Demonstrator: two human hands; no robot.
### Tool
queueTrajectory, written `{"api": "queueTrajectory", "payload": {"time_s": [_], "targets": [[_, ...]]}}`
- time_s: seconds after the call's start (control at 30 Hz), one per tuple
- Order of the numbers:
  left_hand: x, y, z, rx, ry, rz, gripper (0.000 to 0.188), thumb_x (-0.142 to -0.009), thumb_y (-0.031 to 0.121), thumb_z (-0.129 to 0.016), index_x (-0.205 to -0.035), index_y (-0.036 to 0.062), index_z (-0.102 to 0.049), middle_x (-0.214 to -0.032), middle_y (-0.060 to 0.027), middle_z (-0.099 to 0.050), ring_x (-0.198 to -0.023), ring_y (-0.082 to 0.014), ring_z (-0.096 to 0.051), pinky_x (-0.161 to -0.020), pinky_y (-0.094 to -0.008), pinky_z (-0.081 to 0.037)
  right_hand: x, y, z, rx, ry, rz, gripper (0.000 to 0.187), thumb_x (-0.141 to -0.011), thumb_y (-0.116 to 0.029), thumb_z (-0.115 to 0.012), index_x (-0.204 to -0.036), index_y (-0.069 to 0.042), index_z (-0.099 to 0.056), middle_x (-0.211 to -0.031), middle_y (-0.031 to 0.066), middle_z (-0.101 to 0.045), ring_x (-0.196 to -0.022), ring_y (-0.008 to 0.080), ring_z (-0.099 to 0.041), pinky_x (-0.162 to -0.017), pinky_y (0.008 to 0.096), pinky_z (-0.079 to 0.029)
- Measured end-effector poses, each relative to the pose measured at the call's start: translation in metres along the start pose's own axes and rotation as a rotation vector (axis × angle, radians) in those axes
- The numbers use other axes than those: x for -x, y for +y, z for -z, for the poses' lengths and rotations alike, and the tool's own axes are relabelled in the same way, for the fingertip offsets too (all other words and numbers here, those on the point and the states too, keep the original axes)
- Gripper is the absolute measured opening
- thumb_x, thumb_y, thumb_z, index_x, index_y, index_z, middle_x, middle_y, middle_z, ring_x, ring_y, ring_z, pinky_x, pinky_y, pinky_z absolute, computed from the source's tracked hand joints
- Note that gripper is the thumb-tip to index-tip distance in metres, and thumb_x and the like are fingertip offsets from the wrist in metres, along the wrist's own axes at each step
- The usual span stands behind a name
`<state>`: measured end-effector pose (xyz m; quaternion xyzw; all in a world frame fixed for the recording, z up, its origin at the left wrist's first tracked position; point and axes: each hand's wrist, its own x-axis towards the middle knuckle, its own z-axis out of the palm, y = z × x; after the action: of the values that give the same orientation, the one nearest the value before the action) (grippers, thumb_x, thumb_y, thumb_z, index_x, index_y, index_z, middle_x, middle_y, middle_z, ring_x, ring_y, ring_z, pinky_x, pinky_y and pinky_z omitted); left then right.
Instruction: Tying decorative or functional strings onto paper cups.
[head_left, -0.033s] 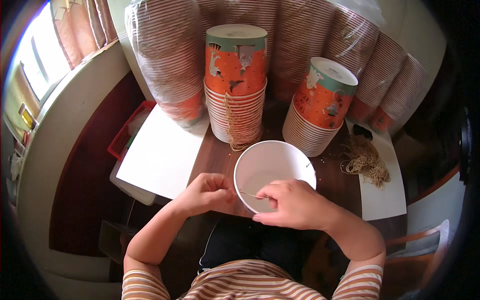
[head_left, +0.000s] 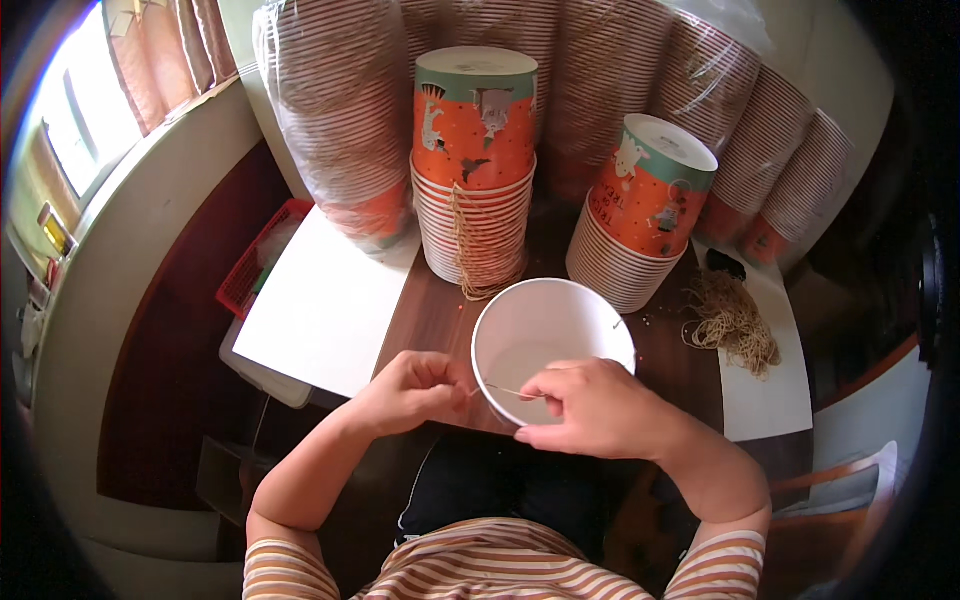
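A white paper bucket [head_left: 545, 320] stands with its open mouth up at the table's front edge. Through the left side of its rim runs a thin tan string [head_left: 508, 391]. Inside the mouth, my right hand [head_left: 590, 405] pinches the string between thumb and fingers, its palm over the near rim. My left hand [head_left: 422, 388] is closed just outside the left rim, its fingertips pinching the string's other side. A short bit of string [head_left: 617, 323] shows at the right rim.
Behind stand two upside-down stacks of orange and green buckets, a taller stack [head_left: 474, 140] with strings hanging down it and a shorter stack [head_left: 655, 190]. Plastic-wrapped stacks [head_left: 335, 110] line the back. A string bundle [head_left: 735, 325] lies right; a red basket [head_left: 245, 265] sits left.
My hands and the bucket sit very slightly further right in the picture. The string stays between the two hands.
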<state>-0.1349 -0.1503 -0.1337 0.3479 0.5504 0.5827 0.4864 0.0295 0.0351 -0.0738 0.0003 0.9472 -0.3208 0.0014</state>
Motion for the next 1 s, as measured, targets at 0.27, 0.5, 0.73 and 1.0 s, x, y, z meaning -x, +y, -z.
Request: {"api": "queueTrajectory", "payload": {"time_s": [0.27,0.5,0.73,1.0], "targets": [[0.028,0.006,-0.02,-0.039,0.011,-0.304,0.006,-0.083,0.002,-0.054,-0.081,-0.0007,-0.059,-0.089,-0.0049,-0.059,-0.075,-0.008,-0.053,-0.068,-0.0213,-0.043,0.009,-0.005,0.028,-0.056,-0.018,0.028,0.018,-0.076,-0.017,-0.067,-0.082,0.0,-0.063,-0.073,0.0117,-0.059,-0.063,0.0251,-0.059,-0.059,0.0334,-0.046],[0.012,0.009,-0.035,0.34,0.062,-0.337,0.007,-0.086,0.003,-0.054,-0.088,-0.0002,-0.059,-0.092,-0.0094,-0.064,-0.088,-0.014,-0.06,-0.081,-0.0273,-0.047,0.0,-0.023,0.027,-0.058,0.168,0.249,0.009,-0.077,-0.008,-0.067,-0.078,0.0,-0.062,-0.07,0.0085,-0.057,-0.062,0.0193,-0.056,-0.055,0.0301,-0.044],[0.008,0.012,-0.044,0.263,0.126,-0.204,0.016,-0.089,0.01,-0.059,-0.098,-0.0039,-0.059,-0.088,-0.0066,-0.064,-0.082,-0.0107,-0.061,-0.075,-0.0248,-0.051,-0.025,-0.03,0.021,-0.093,0.151,0.429,0.008,-0.077,-0.008,-0.067,-0.078,-0.002,-0.062,-0.07,0.0085,-0.057,-0.064,0.0207,-0.057,-0.058,0.0307,-0.044],[0.015,0.005,-0.039,0.071,0.133,-0.264,0.016,-0.087,0.009,-0.062,-0.096,-0.0038,-0.059,-0.087,-0.0053,-0.064,-0.08,-0.0099,-0.062,-0.073,-0.025,-0.054,-0.04,-0.02,0.009,-0.186,0.202,0.266,0.01,-0.075,-0.01,-0.069,-0.077,-0.002,-0.062,-0.077,0.007,-0.06,-0.07,0.0213,-0.058,-0.064,0.0304,-0.045]]}}
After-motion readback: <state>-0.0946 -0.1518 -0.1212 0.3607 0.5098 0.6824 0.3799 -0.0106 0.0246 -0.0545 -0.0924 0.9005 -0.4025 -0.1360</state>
